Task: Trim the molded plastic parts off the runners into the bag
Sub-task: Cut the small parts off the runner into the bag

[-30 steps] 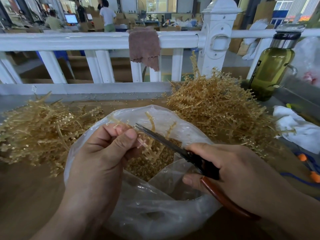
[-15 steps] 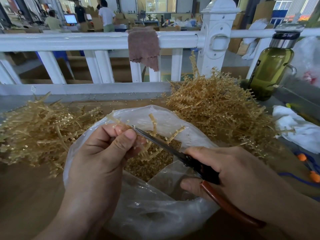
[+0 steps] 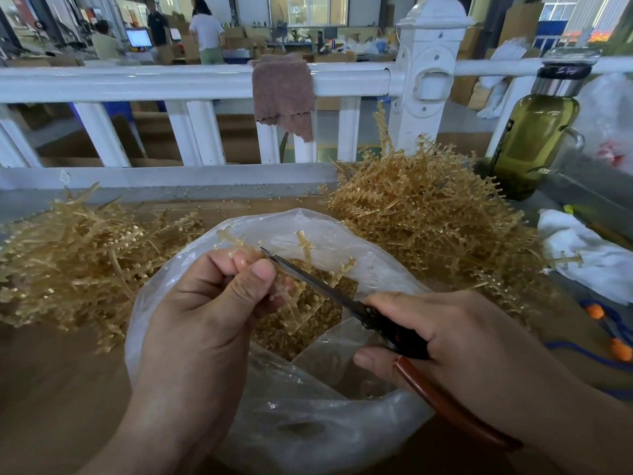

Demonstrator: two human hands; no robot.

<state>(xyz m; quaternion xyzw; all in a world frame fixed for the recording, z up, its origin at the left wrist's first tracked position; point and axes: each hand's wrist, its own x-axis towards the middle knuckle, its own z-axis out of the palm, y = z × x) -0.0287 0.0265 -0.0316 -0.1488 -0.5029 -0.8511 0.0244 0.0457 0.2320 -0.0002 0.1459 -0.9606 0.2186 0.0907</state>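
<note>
**One runner under the blades, over one open bag**

You hold one runner (image 3: 306,250) in your left hand (image 3: 205,303). Thumb and fingers are pinched on its stem, above the mouth of one clear bag (image 3: 308,426). Your right hand (image 3: 462,344) is curled round the handles of one pair of scissors (image 3: 308,276). The blades lie close together as one thin line. They cross the runner, with the tip just beside your left thumb.

Cut parts (image 3: 274,332) lie loose in the bag, too small and too many to count. Two heaps of runners flank the bag on the table (image 3: 51,389): a left pile (image 3: 68,262) and a right pile (image 3: 428,228).

Behind runs one white rail (image 3: 137,80) with one brown cloth (image 3: 284,94) draped over it. At right stand one green bottle (image 3: 534,138) and one white rag (image 3: 589,255). Three persons are visible far back.
</note>
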